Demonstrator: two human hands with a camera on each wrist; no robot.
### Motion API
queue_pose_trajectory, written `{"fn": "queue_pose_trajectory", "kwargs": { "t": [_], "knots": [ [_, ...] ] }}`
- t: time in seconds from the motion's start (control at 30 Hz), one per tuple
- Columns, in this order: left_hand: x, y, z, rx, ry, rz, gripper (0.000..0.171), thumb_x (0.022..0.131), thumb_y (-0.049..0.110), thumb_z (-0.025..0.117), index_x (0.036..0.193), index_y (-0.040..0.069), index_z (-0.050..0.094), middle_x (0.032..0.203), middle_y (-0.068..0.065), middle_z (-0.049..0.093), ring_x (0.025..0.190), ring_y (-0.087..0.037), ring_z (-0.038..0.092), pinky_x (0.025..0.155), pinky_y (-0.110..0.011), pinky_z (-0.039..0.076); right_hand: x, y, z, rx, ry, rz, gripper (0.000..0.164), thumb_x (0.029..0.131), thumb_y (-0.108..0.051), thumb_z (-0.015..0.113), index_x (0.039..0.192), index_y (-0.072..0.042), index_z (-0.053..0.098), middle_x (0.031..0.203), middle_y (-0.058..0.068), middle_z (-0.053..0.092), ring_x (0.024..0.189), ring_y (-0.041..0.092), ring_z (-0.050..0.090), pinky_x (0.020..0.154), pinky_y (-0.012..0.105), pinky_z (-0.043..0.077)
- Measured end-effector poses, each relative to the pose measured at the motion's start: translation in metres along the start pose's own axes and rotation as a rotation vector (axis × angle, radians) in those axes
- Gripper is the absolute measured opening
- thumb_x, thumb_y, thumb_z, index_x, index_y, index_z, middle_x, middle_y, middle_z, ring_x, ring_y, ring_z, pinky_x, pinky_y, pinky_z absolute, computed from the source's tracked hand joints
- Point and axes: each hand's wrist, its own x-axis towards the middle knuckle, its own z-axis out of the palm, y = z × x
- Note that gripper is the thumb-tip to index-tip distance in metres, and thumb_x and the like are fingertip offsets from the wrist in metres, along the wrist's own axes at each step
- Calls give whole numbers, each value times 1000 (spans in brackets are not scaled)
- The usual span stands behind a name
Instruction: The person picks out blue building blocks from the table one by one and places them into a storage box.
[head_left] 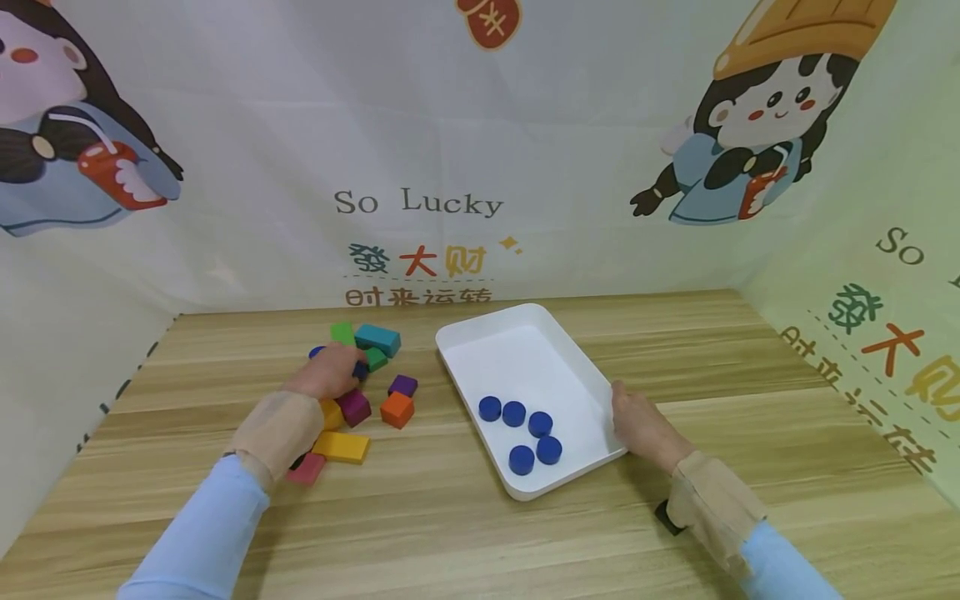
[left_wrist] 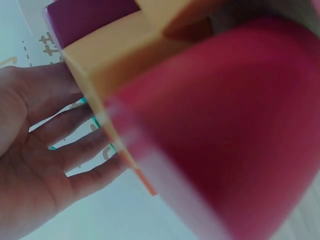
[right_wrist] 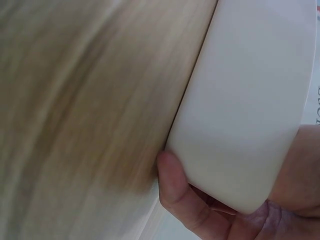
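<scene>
My left hand [head_left: 330, 372] reaches down into a cluster of coloured wooden blocks, its fingertips right at a dark blue piece [head_left: 362, 370]. In the left wrist view its fingers stretch out spread, with their tips hidden behind a yellow block [left_wrist: 120, 55] and a large red-pink block [left_wrist: 225, 115]. My right hand [head_left: 643, 427] grips the right side of a white tray [head_left: 540, 358], fingers curled about its corner in the right wrist view. Several blue discs [head_left: 513, 413] lie in the tray's near half.
Around the left hand lie a teal block [head_left: 378, 339], a light green block [head_left: 342, 333], an orange cube [head_left: 397, 410], a purple block [head_left: 403, 384], a magenta block [head_left: 356, 407] and a flat yellow block [head_left: 347, 447]. A printed cloth [head_left: 420, 125] hangs behind the wooden table [head_left: 450, 542].
</scene>
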Motion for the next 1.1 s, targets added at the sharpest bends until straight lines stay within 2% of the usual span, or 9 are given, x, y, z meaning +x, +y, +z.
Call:
{"fn": "queue_pose_trajectory", "kwargs": {
  "t": [0.2,0.43,0.67,0.87,1.1],
  "knots": [
    [3,3,-1,-15,-6,6,31,79,-4,57,109,-9,57,109,-31,59,88,-33,55,83,-49,50,0,1,1,-24,22,-23,32,76,16,46,104,26,36,53,18,51,44,17,43,37,30,42],
    [4,3,0,0,-7,35,29,77,-3,59,106,-9,58,105,-31,61,81,-30,55,76,-43,53,0,1,0,-14,37,-37,32,75,17,46,104,26,36,52,17,50,42,16,42,35,29,42],
    [6,4,2,-40,-98,-22,31,80,-1,57,110,-7,57,105,-29,60,78,-29,54,71,-38,54,1,2,1,1,33,-24,29,75,16,46,101,24,37,53,18,50,44,18,44,36,31,43],
    [5,4,1,-44,-113,-26,26,80,-3,56,105,-6,60,98,-24,62,72,-25,53,58,-28,50,0,2,0,10,10,-3,31,76,16,45,104,24,36,53,18,50,43,18,43,36,30,42],
    [3,2,2,-49,-105,-32,25,79,-4,56,104,-7,61,99,-24,62,72,-24,52,58,-27,48,1,2,0,9,16,-11,28,75,16,46,101,23,37,53,18,50,43,18,43,36,30,42]
  ]
}}
